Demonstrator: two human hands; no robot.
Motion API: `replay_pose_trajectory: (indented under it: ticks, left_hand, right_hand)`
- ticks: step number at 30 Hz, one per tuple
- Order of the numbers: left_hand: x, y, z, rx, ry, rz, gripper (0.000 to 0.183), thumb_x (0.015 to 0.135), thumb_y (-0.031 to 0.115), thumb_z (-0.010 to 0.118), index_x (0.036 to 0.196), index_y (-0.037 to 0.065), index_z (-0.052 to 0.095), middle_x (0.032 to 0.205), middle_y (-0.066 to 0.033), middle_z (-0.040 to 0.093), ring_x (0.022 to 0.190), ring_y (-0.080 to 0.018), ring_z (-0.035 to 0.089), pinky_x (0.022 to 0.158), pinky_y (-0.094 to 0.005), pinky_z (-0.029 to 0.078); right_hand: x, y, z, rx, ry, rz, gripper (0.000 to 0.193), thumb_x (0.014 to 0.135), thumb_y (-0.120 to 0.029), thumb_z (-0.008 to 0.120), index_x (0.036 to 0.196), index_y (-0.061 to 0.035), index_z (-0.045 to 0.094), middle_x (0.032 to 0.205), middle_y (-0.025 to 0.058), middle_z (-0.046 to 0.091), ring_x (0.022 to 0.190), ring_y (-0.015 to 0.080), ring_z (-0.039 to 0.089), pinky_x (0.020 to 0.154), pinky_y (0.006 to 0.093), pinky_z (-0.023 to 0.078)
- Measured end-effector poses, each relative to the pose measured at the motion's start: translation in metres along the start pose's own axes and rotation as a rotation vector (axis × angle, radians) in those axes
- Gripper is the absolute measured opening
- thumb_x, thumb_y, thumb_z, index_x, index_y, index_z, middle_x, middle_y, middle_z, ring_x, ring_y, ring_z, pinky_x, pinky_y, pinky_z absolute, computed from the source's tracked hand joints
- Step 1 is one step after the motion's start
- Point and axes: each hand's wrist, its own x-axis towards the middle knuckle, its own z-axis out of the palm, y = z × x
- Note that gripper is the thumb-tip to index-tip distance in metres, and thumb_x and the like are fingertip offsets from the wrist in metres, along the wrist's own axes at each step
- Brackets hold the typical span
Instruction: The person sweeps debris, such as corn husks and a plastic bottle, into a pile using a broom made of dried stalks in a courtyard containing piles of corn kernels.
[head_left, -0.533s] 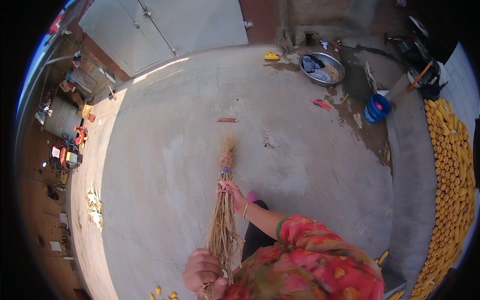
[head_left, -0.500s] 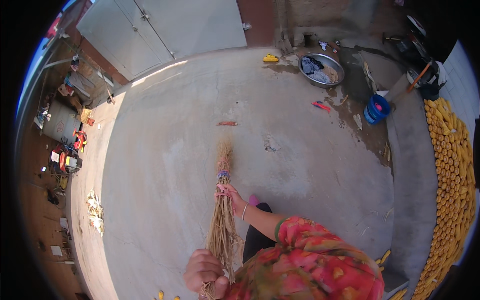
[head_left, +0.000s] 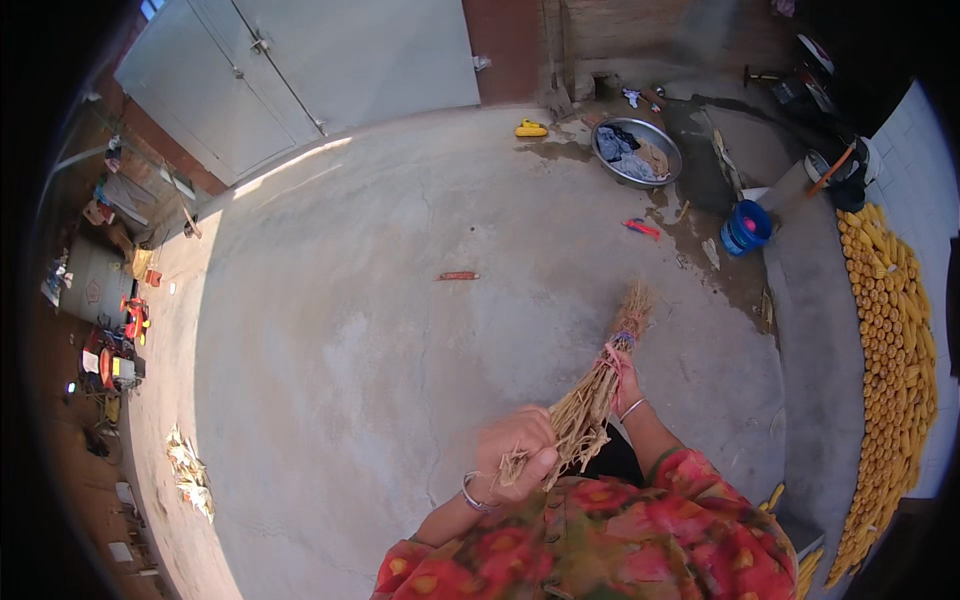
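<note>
I hold a straw broom (head_left: 585, 405), a bundle of dry stalks bound with pink and blue ties toward its far, bushy end. It slants from lower left to upper right in front of my body. My left hand (head_left: 518, 445) is closed around the near ends of the stalks, and some stick out past the fingers. Farther up, my right hand (head_left: 627, 385) grips the bundle just below the ties. A bracelet shows on each wrist. The broom's bushy tip is over the concrete; whether it touches cannot be told.
A bare corncob (head_left: 458, 276) lies on the concrete ahead. A metal basin (head_left: 676, 150) of laundry and a blue bucket (head_left: 746, 228) stand at the far right. Corn ears (head_left: 885, 330) are stacked along the right. Husks (head_left: 188, 470) lie at left; a metal door (head_left: 380, 60) closes the back.
The broom has swung to the right and now tilts, where before it pointed straight ahead. Both hands have moved right with it, keeping their grip. The view has shifted slightly.
</note>
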Motion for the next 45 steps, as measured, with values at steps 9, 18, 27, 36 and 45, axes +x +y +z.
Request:
replay_pose_trajectory:
  ticks: [9,18,27,36,45]
  left_hand:
    - [0.07,-0.011,-0.052,0.035,-0.035,0.108,0.02,0.079,0.007,0.064,0.066,0.005,0.048,0.06,-0.0052,0.053,0.055,-0.0214,0.053,0.06,-0.0372,0.043]
    - [0.161,-0.061,-0.105,0.577,0.027,0.109,0.023,0.084,0.027,0.058,0.093,0.008,0.049,0.081,-0.005,0.054,0.076,-0.0208,0.052,0.075,-0.038,0.042]
    - [0.308,-0.159,-0.168,0.641,0.458,0.044,0.03,0.085,0.023,0.061,0.067,0.01,0.04,0.055,-0.0007,0.047,0.051,-0.0145,0.045,0.061,-0.0316,0.035]
    - [0.39,-0.184,-0.216,0.02,0.388,0.084,0.027,0.087,0.018,0.058,0.068,0.012,0.041,0.053,-0.0008,0.045,0.049,-0.0149,0.045,0.058,-0.0307,0.032]
    - [0.38,-0.168,-0.24,-0.009,0.16,0.133,0.025,0.092,0.019,0.047,0.07,0.011,0.038,0.055,0.0017,0.039,0.053,-0.0108,0.039,0.061,-0.0299,0.031]
  right_hand:
    - [0.074,-0.03,0.092,0.168,-0.23,0.024,0.032,0.083,-0.041,0.051,0.077,-0.0091,0.056,0.064,0.0091,0.059,0.056,0.0261,0.059,0.055,0.0403,0.053]
    - [0.231,0.013,0.291,0.04,-0.329,0.264,0.037,0.081,-0.044,0.058,0.075,-0.0078,0.059,0.065,0.0063,0.062,0.055,0.0187,0.06,0.05,0.0319,0.05]
    - [0.352,-0.039,0.357,-0.039,-0.352,0.46,0.034,0.082,-0.04,0.056,0.105,-0.0158,0.056,0.076,0.0066,0.064,0.062,0.0218,0.063,0.055,0.0398,0.054]
    - [0.326,-0.169,0.315,0.095,-0.048,0.167,0.039,0.083,-0.042,0.048,0.097,-0.0066,0.058,0.08,0.0121,0.064,0.067,0.0268,0.063,0.062,0.0391,0.054]
    - [0.313,-0.163,0.326,0.267,-0.02,-0.112,0.04,0.08,-0.043,0.047,0.086,-0.0051,0.057,0.072,0.012,0.062,0.063,0.025,0.062,0.063,0.0396,0.054]
